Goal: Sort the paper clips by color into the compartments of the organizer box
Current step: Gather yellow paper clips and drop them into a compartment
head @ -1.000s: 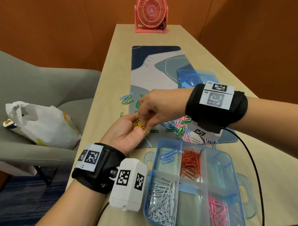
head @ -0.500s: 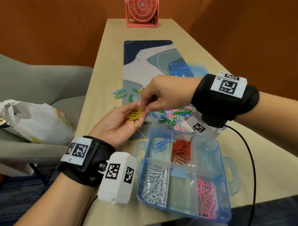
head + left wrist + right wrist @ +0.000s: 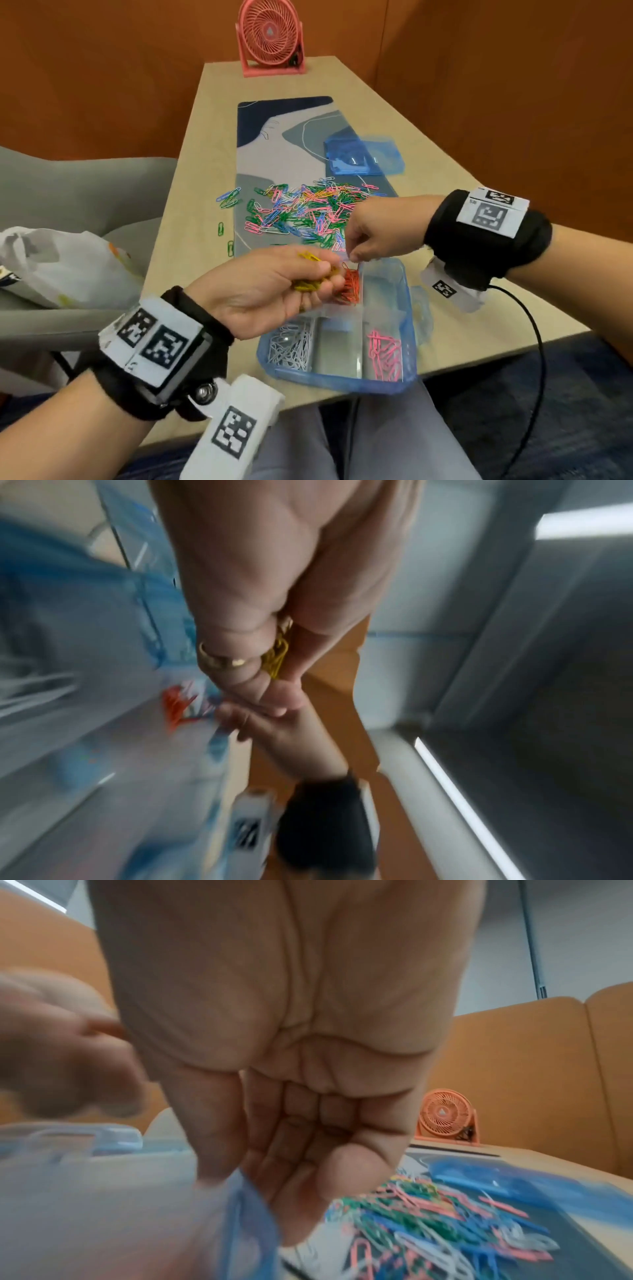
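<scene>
A bunch of yellow wire paper clips (image 3: pixel 310 274) lies gripped in the curled fingers of the left hand (image 3: pixel 270 291), held over the translucent blue plastic organizer box (image 3: pixel 407 308) at the near table edge. The right hand (image 3: pixel 380 229), fingertips pinched together just above the orange clips (image 3: pixel 351 286) compartment, may hold one clip; I cannot tell. The mixed-colour clip pile (image 3: pixel 301 212) lies behind on the patterned desk mat (image 3: pixel 274 137).

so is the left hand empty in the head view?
No, the left hand grips a bunch of yellow paper clips over the organizer box.
</scene>
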`<action>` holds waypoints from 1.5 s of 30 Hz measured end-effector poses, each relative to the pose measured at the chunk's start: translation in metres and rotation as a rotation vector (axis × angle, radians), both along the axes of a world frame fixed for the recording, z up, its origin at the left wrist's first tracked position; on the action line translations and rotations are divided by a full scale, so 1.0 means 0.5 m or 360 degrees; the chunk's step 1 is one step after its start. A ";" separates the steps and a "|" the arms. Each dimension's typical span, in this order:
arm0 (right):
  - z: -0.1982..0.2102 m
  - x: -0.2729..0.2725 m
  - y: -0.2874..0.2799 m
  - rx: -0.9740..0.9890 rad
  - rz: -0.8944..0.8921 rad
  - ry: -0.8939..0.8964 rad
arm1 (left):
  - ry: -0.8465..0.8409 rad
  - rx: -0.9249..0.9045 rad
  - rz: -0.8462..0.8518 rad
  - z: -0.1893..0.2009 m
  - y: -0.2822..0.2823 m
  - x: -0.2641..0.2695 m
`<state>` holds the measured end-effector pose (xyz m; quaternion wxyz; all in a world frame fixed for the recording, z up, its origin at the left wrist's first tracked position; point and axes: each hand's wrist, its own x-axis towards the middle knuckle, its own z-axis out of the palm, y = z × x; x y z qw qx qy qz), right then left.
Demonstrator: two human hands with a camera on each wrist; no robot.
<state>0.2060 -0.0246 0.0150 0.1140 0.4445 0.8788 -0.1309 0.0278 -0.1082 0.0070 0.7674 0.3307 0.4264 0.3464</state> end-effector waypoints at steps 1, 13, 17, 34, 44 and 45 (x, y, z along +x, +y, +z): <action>-0.002 0.001 -0.002 -0.0018 -0.0021 0.0015 | 0.0072 0.0006 -0.0101 -0.005 -0.012 0.010; -0.002 0.008 -0.007 -0.0035 -0.0064 0.0059 | 0.1047 0.0662 -0.0531 -0.024 -0.048 0.040; -0.002 0.013 -0.006 -0.0049 -0.0040 0.0078 | 0.1422 0.0984 -0.0669 -0.024 -0.052 0.041; -0.009 0.020 0.012 -0.0089 0.0013 0.0111 | 0.0912 0.0634 -0.0613 0.013 -0.014 0.025; 0.018 0.026 0.093 -0.0094 -0.0071 -0.0023 | 0.0115 0.0293 0.0137 0.007 0.121 -0.086; 0.020 0.022 0.109 -0.0062 -0.0094 -0.0052 | 0.0070 0.0244 0.0218 -0.004 0.135 -0.095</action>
